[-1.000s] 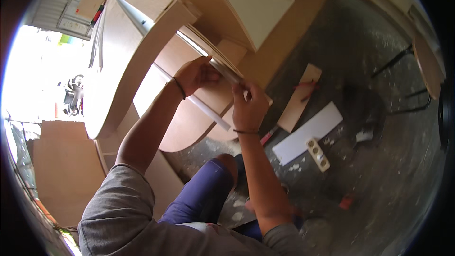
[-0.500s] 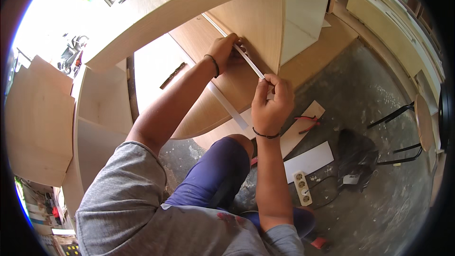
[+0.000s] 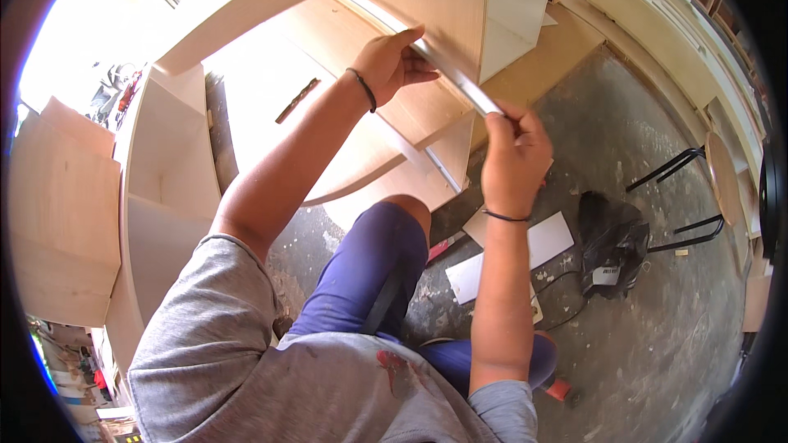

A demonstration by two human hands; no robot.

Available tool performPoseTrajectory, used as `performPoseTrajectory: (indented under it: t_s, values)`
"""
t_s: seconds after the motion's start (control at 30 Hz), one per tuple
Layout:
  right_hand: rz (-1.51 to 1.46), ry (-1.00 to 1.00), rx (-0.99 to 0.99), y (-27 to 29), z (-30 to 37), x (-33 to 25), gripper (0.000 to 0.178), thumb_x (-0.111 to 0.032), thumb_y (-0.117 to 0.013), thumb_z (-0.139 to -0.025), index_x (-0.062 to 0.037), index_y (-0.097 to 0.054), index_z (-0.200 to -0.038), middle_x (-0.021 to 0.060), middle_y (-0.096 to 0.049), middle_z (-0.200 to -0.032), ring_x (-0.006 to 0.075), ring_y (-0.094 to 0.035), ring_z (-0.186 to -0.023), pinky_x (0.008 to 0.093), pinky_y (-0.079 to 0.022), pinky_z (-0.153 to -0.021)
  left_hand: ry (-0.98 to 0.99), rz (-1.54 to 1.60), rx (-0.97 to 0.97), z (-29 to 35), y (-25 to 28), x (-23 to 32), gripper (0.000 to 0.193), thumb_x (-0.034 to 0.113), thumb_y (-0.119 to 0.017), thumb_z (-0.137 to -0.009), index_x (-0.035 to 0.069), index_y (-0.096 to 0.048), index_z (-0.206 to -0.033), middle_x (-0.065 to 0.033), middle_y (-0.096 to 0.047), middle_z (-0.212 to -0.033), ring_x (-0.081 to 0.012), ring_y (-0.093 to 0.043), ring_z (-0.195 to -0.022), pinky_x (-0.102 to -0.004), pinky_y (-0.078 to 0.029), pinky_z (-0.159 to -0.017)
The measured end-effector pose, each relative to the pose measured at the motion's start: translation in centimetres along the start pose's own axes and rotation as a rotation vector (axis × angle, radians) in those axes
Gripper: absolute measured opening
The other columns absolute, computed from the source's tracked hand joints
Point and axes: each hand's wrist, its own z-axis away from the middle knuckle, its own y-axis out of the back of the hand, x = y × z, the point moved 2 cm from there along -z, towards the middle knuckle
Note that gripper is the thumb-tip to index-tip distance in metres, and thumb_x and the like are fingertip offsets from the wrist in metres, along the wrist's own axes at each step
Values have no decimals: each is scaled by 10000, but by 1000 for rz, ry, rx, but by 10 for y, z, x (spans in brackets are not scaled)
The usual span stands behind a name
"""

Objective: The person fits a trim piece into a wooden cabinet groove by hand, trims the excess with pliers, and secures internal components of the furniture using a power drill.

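A long narrow white strip (image 3: 460, 80) runs from the far wood panel toward me on a slant. Its near end is pinched between the thumb and fingers of my right hand (image 3: 517, 156). Farther up the strip, my left hand (image 3: 396, 67) has its thumb at the strip's edge, its other fingers loosely spread below it. Under my hands lies a light wood board (image 3: 328, 29) with a curved near edge. An upright wood panel (image 3: 443, 4) stands just beyond the strip. Another pale strip (image 3: 402, 141) crosses the board nearer to me.
A curved wood edge (image 3: 246, 12) arches over the work at far left. Beside it stand an open white cabinet (image 3: 168, 139) and a dark brown narrow piece (image 3: 297, 101). On the floor are a white board (image 3: 550, 239), a black plastic bag (image 3: 611, 238) and a stool (image 3: 722, 176).
My right hand has moved right with the strip's near end. My left hand has loosened and spread its fingers. The strip looks broader, and the view has shifted slightly.
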Motion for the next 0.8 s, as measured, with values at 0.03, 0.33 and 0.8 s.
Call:
performPoseTrajectory:
  t_s: [0.03, 0.33, 0.8]
  values:
    - [-55, -63, 8, 7, 1, -8, 136, -55, -581, -791, 16, -649, -885, 25, -572, -693, 94, -486, -612, 241, -400, -563, -19, 0, -40, 5, -6, 3, 262, 244, -530, -933, -17, -553, -933, -154, -618, -838, -257, -637, -753, -390, -568, -756]
    - [-320, -364, -88, 57, 33, -14, 312, -104, -494, -824, 40, -628, -1067, 70, -640, -826, 83, -535, -706, 202, -410, -619, 8, -2, -202, 55, -35, -15, 220, 168, -546, -929, -46, -548, -980, -164, -642, -915, -235, -660, -808, -331, -567, -763]
    - [247, 168, -209, 120, 97, -28, 273, -4, -452, -882, 70, -586, -1108, 164, -630, -866, 181, -577, -660, 276, -454, -568, 173, 63, -322, 98, -51, -39, 312, 175, -442, -963, -67, -461, -1160, -220, -607, -1081, -305, -613, -1023, -390, -517, -887]
